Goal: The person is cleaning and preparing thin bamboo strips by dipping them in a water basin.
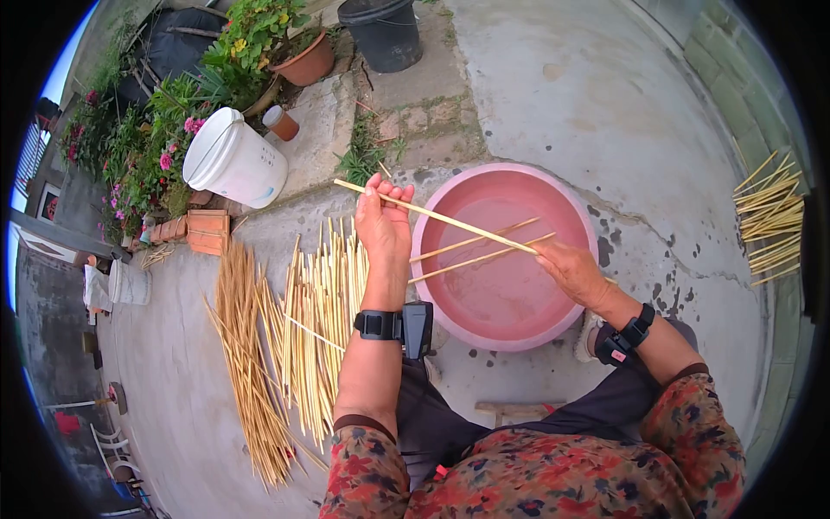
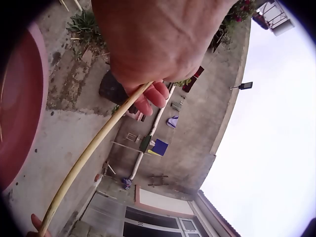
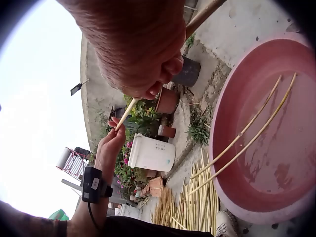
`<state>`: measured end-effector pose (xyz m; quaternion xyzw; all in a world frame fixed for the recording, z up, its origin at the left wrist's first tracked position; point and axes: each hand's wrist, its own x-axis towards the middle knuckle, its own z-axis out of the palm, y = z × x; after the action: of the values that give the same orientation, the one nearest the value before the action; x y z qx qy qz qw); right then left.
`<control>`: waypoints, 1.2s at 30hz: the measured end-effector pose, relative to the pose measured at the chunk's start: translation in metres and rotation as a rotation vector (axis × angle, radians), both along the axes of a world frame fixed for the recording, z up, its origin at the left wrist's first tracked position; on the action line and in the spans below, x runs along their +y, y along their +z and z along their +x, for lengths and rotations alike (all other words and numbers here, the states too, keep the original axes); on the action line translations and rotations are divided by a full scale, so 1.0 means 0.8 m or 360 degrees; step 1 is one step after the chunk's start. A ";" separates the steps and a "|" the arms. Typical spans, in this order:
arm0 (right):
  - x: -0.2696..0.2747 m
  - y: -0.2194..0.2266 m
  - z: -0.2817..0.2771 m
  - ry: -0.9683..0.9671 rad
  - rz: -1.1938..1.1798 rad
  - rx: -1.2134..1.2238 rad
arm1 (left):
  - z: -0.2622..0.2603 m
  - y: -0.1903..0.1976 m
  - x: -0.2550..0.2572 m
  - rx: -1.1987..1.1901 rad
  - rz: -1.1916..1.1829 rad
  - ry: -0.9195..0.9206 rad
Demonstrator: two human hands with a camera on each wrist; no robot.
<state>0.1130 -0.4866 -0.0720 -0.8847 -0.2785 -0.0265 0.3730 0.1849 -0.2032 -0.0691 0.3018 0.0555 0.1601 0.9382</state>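
Note:
A long, thin, pale yellow stalk (image 1: 450, 221) slants between the two hands, in front of the pink basin (image 1: 418, 281). My left hand (image 1: 386, 223), palm up, pinches it near its far left end between thumb and fingers. Farther along it, over the basin's right side, my right hand (image 1: 572, 272) grips the stalk with curled fingers, and a short end sticks out past the hand. Two more stalks (image 3: 252, 128) lean over the basin's rim, their ends inside above a shallow layer of water. In the left wrist view, the held stalk (image 2: 89, 151) runs down toward the right fingertips.
Left of the basin, many pale stalks (image 1: 324, 320) lie on the concrete beside a browner bundle (image 1: 246, 363). Another pile of stalks (image 1: 769, 221) is at far right. A white bucket (image 1: 242, 164), bricks (image 1: 207, 232), flowerpot (image 1: 307, 62) and black bucket (image 1: 385, 35) stand beyond.

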 end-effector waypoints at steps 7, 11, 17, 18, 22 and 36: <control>-0.029 0.017 0.006 -0.0258 -0.0304 -0.0264 | -0.013 0.013 -0.042 0.0008 0.0087 -0.0009; -0.017 0.021 0.006 -0.0203 -0.0206 -0.0244 | -0.025 0.017 -0.077 0.0032 0.0019 -0.0197; -0.012 0.019 0.001 -0.0203 -0.0112 -0.0244 | -0.024 0.022 -0.089 0.0045 -0.0040 -0.0152; -0.012 0.020 -0.001 -0.0196 -0.0113 -0.0245 | -0.023 0.026 -0.087 0.0078 -0.0058 -0.0140; -0.013 0.025 -0.012 -0.0207 -0.0223 -0.0231 | 0.000 0.015 -0.042 -0.0040 -0.0229 0.0061; -0.009 0.013 0.006 -0.0091 -0.0392 -0.0484 | -0.074 -0.010 -0.158 0.0200 -0.0086 -0.0767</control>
<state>0.1181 -0.4938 -0.0616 -0.9170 -0.3076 -0.1360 0.2147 0.1259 -0.3294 -0.0775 0.2905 0.0444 -0.0888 0.9517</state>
